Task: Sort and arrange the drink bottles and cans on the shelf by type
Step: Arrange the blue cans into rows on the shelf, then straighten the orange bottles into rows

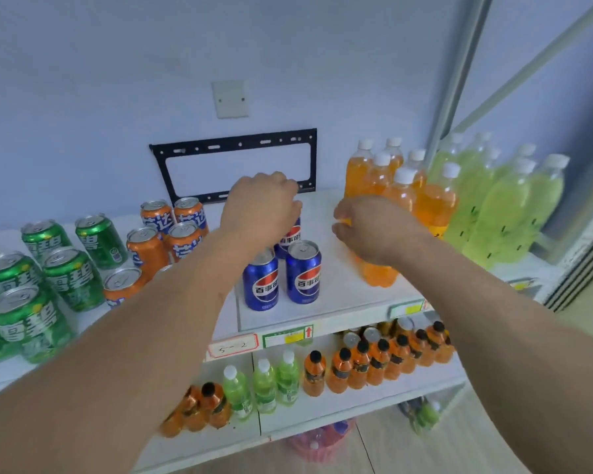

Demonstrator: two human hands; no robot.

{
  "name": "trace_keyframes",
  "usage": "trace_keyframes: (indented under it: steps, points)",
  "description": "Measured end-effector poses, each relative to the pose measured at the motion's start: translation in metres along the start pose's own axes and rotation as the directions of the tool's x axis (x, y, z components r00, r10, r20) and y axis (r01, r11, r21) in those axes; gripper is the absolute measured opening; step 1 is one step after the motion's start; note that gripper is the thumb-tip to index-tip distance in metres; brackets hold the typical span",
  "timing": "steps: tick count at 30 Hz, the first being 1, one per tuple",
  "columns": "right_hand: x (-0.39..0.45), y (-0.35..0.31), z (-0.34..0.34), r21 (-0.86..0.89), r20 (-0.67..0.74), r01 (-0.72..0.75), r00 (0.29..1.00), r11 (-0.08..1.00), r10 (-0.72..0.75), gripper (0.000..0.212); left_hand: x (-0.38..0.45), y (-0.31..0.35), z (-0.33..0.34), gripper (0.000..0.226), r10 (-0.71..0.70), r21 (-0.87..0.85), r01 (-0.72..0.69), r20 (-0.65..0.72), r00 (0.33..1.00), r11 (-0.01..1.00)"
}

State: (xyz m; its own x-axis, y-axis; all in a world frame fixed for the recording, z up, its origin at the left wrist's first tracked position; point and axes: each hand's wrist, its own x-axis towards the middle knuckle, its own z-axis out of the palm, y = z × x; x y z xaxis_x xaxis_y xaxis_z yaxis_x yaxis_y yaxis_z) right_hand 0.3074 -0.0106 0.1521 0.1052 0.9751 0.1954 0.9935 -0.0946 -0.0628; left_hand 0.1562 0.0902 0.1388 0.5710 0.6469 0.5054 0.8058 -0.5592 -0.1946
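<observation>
On the top shelf [343,302] my left hand [261,206] grips the top of a blue cola can [291,237] at the back of a small group; two more blue cans [261,285] stand in front of it. My right hand [370,227] holds the upper part of an orange drink bottle [379,273] standing near the shelf's front, its cap hidden under my fingers. Orange soda cans [172,230] and green soda cans [69,275] fill the left. Orange bottles [401,186] and pale green bottles [500,206] stand at the right.
A black metal wall bracket [233,165] hangs behind the cans. The lower shelf [356,401] carries small green bottles [264,384] and orange bottles with black caps [380,360]. A pink basket [322,443] sits on the floor. A metal frame [459,97] rises at the right.
</observation>
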Motion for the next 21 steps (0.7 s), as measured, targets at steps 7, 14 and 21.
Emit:
trace_keyframes:
  steps: [7, 14, 21]
  points:
    - [0.053, 0.101, -0.097, 0.150, -0.339, 0.004, 0.940, 0.989, 0.048, 0.025, 0.100, 0.043, -0.015, 0.041, -0.095, -0.304, 0.074, -0.056, 0.994, 0.950]
    - [0.163, 0.210, -0.056, 0.422, -0.100, -0.086, 0.985, 0.903, 0.140, 0.047, 0.195, 0.087, 0.037, 0.056, -0.331, -0.711, 0.452, 0.315, 0.890, 0.538]
    - [0.223, 0.236, -0.003, 0.640, 0.164, -0.185, 0.981, 0.746, 0.102, 0.070, 0.222, 0.101, 0.079, 0.068, -0.325, -0.672, 0.617, 0.525, 0.787, 0.409]
